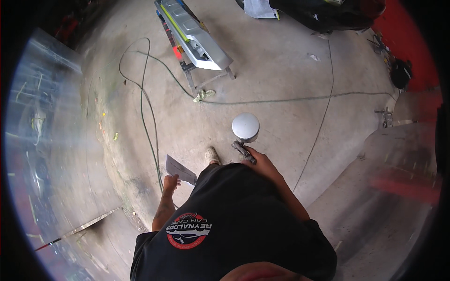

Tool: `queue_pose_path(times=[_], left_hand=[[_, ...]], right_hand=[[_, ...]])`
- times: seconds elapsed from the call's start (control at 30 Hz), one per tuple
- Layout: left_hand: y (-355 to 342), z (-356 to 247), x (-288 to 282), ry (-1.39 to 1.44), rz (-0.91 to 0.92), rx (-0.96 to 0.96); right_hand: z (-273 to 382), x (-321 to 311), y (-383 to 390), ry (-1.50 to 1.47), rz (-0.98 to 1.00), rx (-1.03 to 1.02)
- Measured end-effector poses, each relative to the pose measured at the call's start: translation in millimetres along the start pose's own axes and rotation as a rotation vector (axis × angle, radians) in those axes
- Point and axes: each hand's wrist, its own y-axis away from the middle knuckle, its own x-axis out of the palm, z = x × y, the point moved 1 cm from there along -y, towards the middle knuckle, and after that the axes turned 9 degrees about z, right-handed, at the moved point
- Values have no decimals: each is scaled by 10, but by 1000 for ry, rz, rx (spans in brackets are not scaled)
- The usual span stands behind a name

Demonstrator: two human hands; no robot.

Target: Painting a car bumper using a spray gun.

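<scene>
Left hand gripping sheet, right hand holding spray gun, handle hidden

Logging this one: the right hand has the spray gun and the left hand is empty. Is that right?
Not quite: the head view shows the left hand holding a flat pale sheet. The right hand does have the spray gun.

Black shirt here, its round emblem flashing red, white and black! The cup shines silver, the spray gun is dark grey, the sheet pale; a lime-yellow stripe lights the silver panel!
</scene>
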Motion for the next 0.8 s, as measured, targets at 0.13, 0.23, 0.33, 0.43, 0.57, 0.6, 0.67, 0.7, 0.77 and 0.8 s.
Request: queue_pose_path(times=[0.13,0.23,0.33,0.43,0.57,0.6,0.67,0.7,0.77,0.8], left_hand=[[-41,41,0,-11,7,11],[-51,83,-7,8,2,5],[-35,115,-9,-8,8,13],[-5,118,-32,-2,13,20],[-1,124,-35,6,-7,20],[4,115,-40,8,-1,17],[8,126,-45,16,4,8],[2,135,-52,11,1,5],[5,143,-56,12,-1,0],[13,132,-63,16,1,6]], right_hand=[[-10,23,14,-91,-17,-3],[110,-10,61,43,-44,96],[47,11,85,-22,-190,-80],[212,-127,179,-133,-238,-62],[209,-334,190,-224,-303,-89],[241,-388,183,-303,-339,-104],[372,-477,173,-308,-366,-139],[503,-536,178,-347,-406,-151],[597,-627,117,-351,-483,-191],[640,-671,82,-349,-481,-188]])
